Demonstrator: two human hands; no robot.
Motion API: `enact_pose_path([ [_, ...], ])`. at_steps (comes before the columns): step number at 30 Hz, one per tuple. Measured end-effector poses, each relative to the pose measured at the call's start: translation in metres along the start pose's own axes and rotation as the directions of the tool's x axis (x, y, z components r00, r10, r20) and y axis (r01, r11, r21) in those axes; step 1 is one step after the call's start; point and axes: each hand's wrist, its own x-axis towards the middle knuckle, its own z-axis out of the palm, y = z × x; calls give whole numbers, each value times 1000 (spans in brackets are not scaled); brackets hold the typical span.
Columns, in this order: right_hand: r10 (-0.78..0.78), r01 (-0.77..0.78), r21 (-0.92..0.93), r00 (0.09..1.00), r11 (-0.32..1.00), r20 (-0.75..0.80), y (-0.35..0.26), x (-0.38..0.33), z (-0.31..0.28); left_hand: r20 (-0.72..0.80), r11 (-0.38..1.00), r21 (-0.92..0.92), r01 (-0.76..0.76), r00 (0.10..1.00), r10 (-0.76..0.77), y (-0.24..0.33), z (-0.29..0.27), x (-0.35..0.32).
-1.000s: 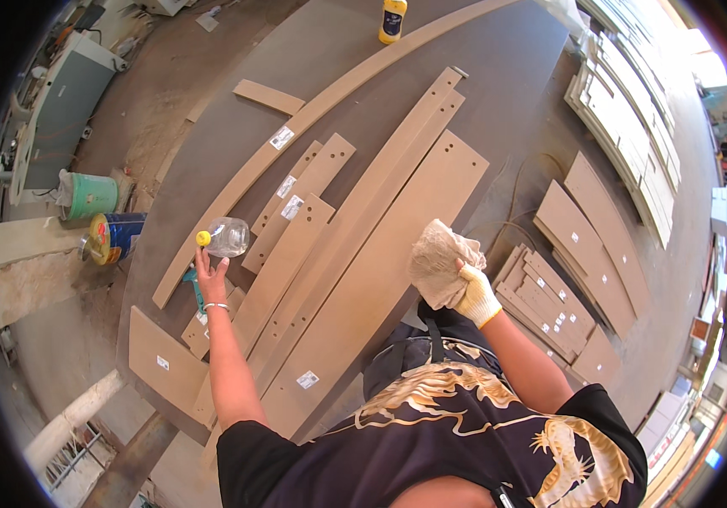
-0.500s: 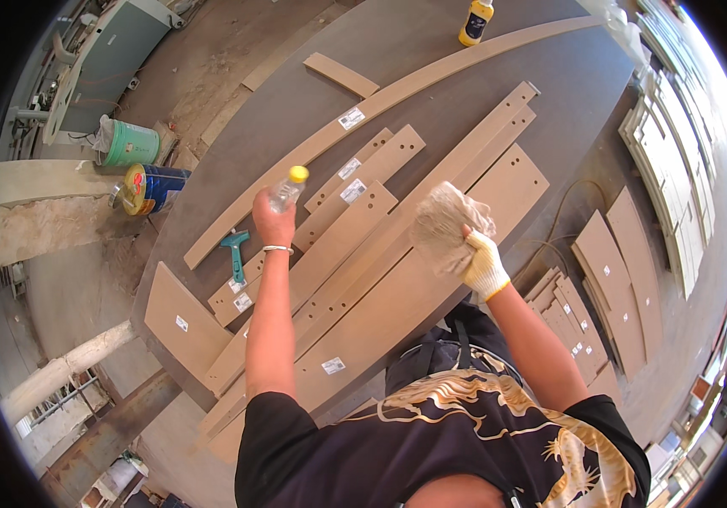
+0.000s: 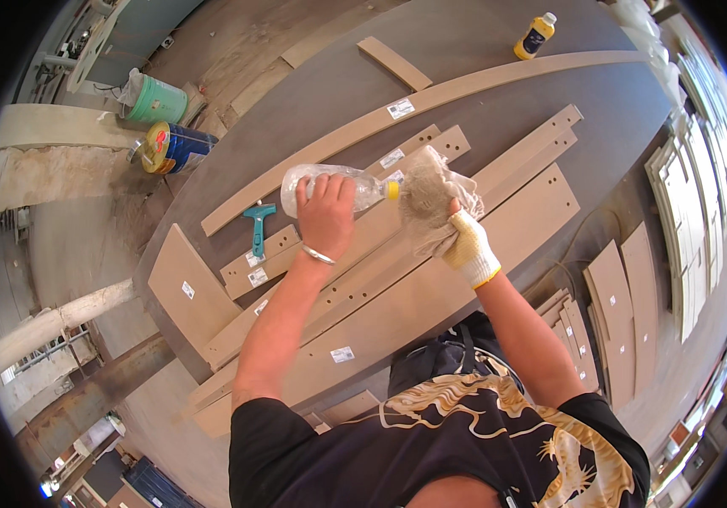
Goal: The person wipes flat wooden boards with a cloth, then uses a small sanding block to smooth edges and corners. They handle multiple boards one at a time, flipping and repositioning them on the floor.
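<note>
Tipping a clear bottle [image 3: 330, 184] on its side over the boards, left hand [image 3: 326, 218] clamped round its middle, yellow cap end pointing right into a crumpled rag [image 3: 431, 190]. Bunching that rag in the gloved right hand [image 3: 465, 245], fingers closed tight on the cloth, mouth of the bottle touching or just inside the folds; cannot tell whether liquid runs or whether the cap is off. Judging from this, at the wetting stage only: rag being loaded, wiping of the boards apparently not begun at this moment, no wet streak readable on any panel.

Lying beneath both hands, long drilled boards [image 3: 431, 279] side by side on the dark table [image 3: 465, 51], slanting from near left to far right, each with a small white sticker. Beyond them, a long curved strip [image 3: 431, 97] running across the table. Left of the bottle, a teal scraper [image 3: 258, 227] resting on the table just beside a short board, untouched. Far right, a small yellow bottle [image 3: 535, 35] standing upright, well apart from the hands. Off the table to the far left, a green bucket [image 3: 156, 100] and a tin [image 3: 173, 148] on its side. On the floor at right, stacks of cut panels [image 3: 613, 313], seemingly still to be handled.
</note>
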Motion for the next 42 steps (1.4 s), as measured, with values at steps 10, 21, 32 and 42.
enact_pose_path([
  [10, 84, -101, 215, 993, 971, 85, 43, 18, 51, -171, 925, -225, 305, 922, -346, -72, 68, -73],
  [21, -245, 307, 182, 923, 934, -297, -43, -108, -112, 65, 509, -469, 722, 603, -795, -113, 124, -119],
  [32, -364, 536, -729, 636, -426, 681, 50, -126, -142, 175, 759, 129, 638, 739, -650, 167, 126, -280],
  [42, -806, -308, -783, 456, -541, 378, -195, -37, -208, 177, 772, 195, 605, 753, -634, 167, 128, -282],
])
